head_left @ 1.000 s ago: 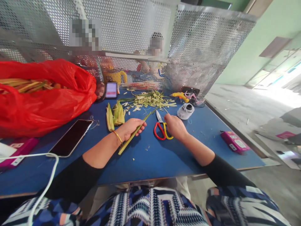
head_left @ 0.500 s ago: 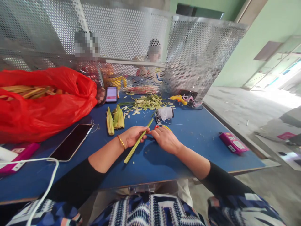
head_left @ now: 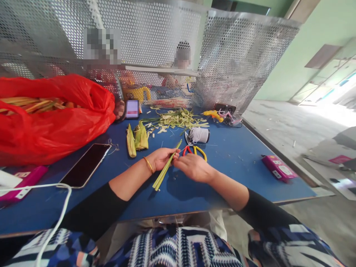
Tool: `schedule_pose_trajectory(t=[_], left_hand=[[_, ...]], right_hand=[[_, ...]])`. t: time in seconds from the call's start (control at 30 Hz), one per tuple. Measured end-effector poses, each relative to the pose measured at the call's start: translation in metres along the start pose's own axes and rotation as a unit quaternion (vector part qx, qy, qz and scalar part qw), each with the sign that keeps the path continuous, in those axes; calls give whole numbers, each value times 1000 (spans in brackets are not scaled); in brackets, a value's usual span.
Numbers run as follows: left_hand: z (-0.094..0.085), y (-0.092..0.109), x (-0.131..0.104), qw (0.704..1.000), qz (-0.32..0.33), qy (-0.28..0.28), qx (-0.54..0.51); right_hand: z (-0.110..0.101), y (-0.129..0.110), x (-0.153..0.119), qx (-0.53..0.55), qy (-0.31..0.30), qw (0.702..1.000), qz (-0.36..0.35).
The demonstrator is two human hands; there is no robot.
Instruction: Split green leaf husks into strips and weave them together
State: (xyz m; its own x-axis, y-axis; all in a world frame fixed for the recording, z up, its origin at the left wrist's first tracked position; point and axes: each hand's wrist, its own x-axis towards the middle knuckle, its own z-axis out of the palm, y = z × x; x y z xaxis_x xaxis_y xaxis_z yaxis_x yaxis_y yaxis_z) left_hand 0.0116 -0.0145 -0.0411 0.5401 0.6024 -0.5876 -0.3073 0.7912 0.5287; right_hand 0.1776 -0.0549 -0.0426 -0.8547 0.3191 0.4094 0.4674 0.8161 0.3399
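My left hand (head_left: 164, 157) is closed round a thin bundle of green stalks (head_left: 164, 174), which slants from upper right to lower left over the blue table. Close against it on the right is my right hand (head_left: 194, 167), its fingers pinched near the stalks; what they hold is too small to make out. Red and yellow handled pliers (head_left: 200, 150) lie just beyond my right hand. Behind them a spool of white thread (head_left: 199, 135) rests on its side. Two pieces of green husk (head_left: 141, 136) lie beyond my left hand.
A red plastic bag (head_left: 61, 126) of dried strips fills the left. A phone (head_left: 86, 165) lies before it. Plant scraps (head_left: 178, 118) are heaped at the back by a perforated metal screen (head_left: 155, 37). A pink pack (head_left: 279, 168) sits right. People are behind the screen.
My right hand has shifted slightly and uncovered more of the pliers' handles. The stalks' lower end has moved right and now shows spread ends. The whole view has shifted a little.
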Motion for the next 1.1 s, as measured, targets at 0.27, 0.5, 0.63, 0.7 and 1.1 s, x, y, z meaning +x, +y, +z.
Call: schedule_pose_trajectory(t=[0.27, 0.5, 0.63, 0.7, 1.1], left_hand=[[5, 0, -8, 998, 50, 40, -5], [5, 2, -10, 997, 64, 37, -4], [5, 2, -12, 996, 80, 41, 10], [6, 1, -13, 993, 97, 55, 23], [16, -6, -26, 966, 227, 110, 54]], right_hand=[[-30, 80, -21, -44, -171, 886, 429], [-4, 60, -17, -48, -281, 872, 397], [-1, 65, -21, 60, -163, 861, 477], [-4, 67, -25, 132, -104, 835, 524], [-32, 16, -14, 520, 106, 661, 531]])
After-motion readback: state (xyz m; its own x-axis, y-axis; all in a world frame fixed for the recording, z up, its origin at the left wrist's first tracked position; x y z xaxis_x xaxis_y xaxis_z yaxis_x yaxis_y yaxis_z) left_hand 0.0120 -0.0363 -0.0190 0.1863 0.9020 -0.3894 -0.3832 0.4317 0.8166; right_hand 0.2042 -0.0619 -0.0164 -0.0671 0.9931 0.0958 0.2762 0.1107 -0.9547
